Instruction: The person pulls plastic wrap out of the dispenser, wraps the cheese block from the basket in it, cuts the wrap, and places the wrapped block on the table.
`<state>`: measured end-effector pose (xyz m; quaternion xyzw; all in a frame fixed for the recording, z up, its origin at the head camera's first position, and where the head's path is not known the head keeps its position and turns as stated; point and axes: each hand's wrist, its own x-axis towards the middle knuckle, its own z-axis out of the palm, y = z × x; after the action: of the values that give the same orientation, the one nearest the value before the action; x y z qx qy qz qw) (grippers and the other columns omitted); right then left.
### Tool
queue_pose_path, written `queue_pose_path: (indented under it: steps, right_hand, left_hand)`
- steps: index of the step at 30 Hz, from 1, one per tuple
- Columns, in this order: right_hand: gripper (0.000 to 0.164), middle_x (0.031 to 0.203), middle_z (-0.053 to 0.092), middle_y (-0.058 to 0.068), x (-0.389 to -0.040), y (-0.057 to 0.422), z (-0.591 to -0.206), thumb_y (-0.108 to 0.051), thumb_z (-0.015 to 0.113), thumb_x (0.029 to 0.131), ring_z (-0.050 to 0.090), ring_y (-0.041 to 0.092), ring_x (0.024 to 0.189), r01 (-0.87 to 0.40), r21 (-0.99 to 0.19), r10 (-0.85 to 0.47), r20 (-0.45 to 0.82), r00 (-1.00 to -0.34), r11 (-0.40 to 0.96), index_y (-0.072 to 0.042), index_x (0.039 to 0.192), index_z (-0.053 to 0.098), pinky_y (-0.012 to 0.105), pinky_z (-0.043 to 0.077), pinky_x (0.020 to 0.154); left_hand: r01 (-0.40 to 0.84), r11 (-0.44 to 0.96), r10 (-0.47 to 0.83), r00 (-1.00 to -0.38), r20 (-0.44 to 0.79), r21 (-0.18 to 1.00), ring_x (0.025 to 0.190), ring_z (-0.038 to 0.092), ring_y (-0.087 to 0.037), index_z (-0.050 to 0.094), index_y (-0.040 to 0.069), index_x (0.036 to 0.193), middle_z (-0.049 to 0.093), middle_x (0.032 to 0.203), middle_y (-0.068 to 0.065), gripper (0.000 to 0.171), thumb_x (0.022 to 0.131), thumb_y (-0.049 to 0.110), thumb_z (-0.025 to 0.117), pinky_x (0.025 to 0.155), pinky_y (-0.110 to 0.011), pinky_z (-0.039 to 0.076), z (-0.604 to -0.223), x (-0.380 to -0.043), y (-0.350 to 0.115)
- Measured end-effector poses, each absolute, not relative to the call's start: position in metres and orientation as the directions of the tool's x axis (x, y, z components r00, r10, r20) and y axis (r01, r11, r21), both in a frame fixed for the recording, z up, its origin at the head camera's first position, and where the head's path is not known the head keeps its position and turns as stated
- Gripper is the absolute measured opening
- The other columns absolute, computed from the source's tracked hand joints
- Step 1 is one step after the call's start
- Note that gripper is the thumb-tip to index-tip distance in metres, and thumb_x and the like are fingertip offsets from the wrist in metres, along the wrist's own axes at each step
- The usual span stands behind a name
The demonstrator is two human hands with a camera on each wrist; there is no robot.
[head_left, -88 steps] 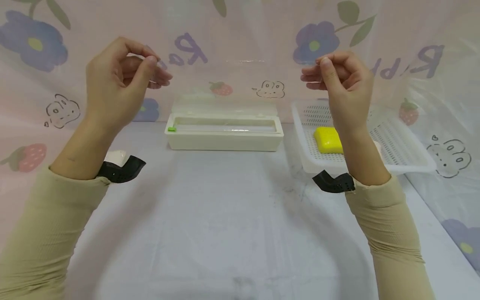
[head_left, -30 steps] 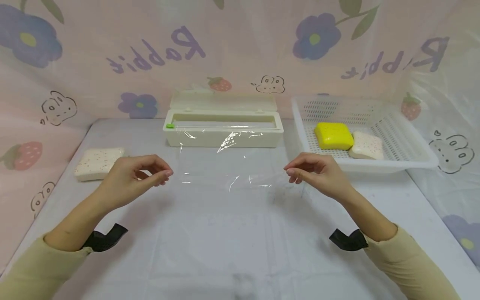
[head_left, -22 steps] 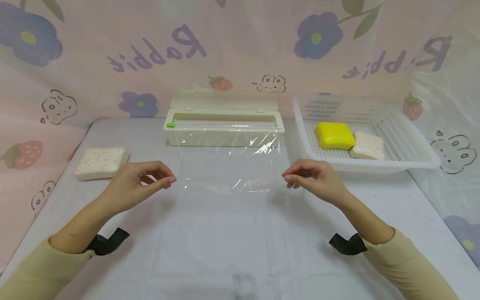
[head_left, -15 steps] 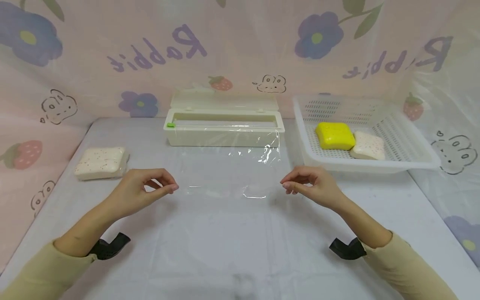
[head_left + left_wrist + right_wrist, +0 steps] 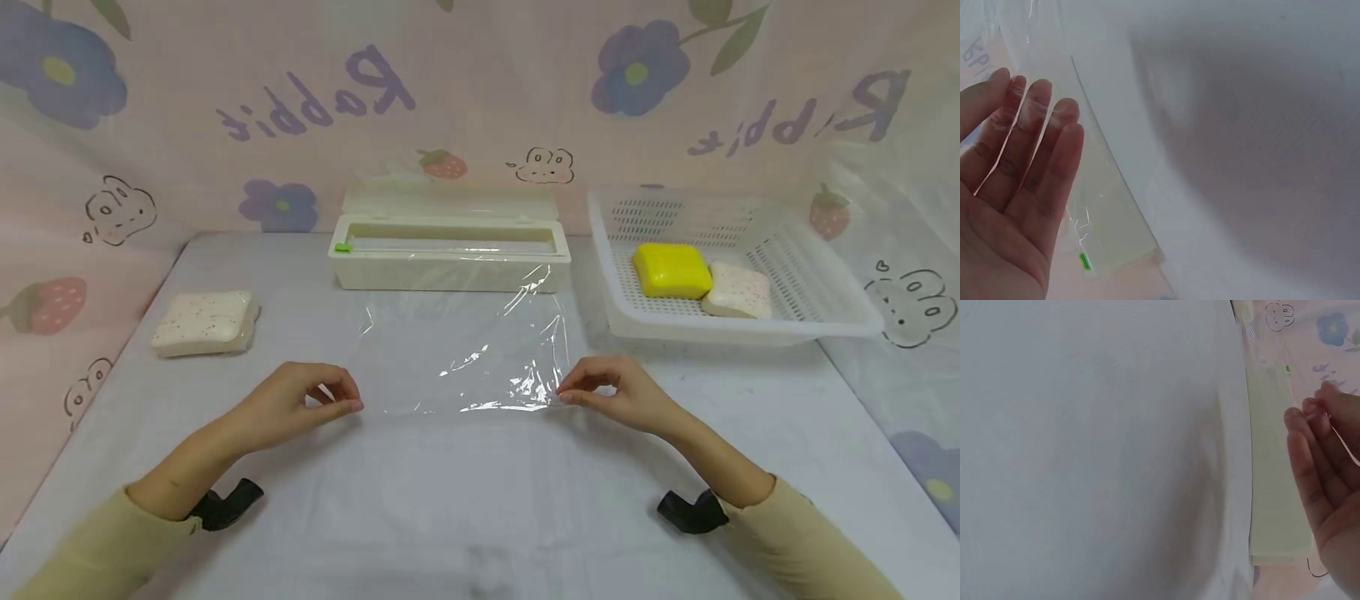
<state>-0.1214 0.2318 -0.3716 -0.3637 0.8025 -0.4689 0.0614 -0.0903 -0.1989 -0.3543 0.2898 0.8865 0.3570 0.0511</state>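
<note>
A sheet of clear cling film (image 5: 465, 358) runs from the cream dispenser box (image 5: 450, 273) toward the person, its shiny near edge stretched between both hands. My left hand (image 5: 303, 400) pinches the left near corner between thumb and fingertips. At the right near corner, my right hand (image 5: 626, 396) pinches the film the same way. The dispenser's lid stands raised at the back, and a green slider (image 5: 343, 247) sits at the left end of its front edge. In the left wrist view, film lies across the fingers (image 5: 1035, 112) of the left hand.
A speckled white soap bar (image 5: 204, 323) in clear wrap lies on the white-covered table at the left. At the right stands a white perforated basket (image 5: 742, 332), holding a yellow soap bar (image 5: 671, 270) and a speckled white one (image 5: 737, 290). A printed curtain (image 5: 480, 100) hangs behind.
Both hands came down from high up and then drew toward the person, pulling more cling film out of the dispenser. Soap, basket and dispenser stayed in place.
</note>
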Motion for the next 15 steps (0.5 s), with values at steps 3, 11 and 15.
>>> queue_pose_path:
  steps: [3,11,15]
  right_hand:
    - [0.015,0.084,0.071,0.005,-0.120,0.233,-0.375,0.002,0.072,0.082,0.063,0.009,0.076,-0.532,-0.790,-0.651,0.236,-0.721,0.303,-0.009,0.093,0.071,0.022,0.054,0.073]
    - [0.012,0.085,0.070,-0.003,-0.115,0.236,-0.382,-0.002,0.074,0.081,0.062,0.009,0.080,-0.525,-0.800,-0.703,0.194,-0.685,0.290,-0.010,0.089,0.072,0.022,0.051,0.075]
    - [0.012,0.087,0.070,-0.008,-0.113,0.237,-0.386,-0.003,0.076,0.079,0.063,0.008,0.083,-0.542,-0.792,-0.729,0.191,-0.657,0.281,-0.011,0.087,0.073,0.023,0.051,0.076]
  left_hand:
    - [0.495,0.570,0.569,-0.814,0.118,0.656,0.079,0.059,0.001,0.068,0.018,0.084,0.065,0.081,0.015,0.006,0.085,0.015,0.073,0.073,-0.026,0.055,-0.359,-0.089,-0.199]
    - [0.564,0.570,0.587,-0.788,0.183,0.597,0.080,0.056,-0.003,0.068,0.023,0.083,0.060,0.082,0.021,0.017,0.079,0.010,0.077,0.071,-0.025,0.050,-0.366,-0.082,-0.198]
    - [0.561,0.577,0.591,-0.788,0.170,0.593,0.078,0.052,-0.005,0.068,0.026,0.082,0.059,0.082,0.021,0.020,0.078,0.009,0.078,0.067,-0.024,0.045,-0.368,-0.080,-0.200]
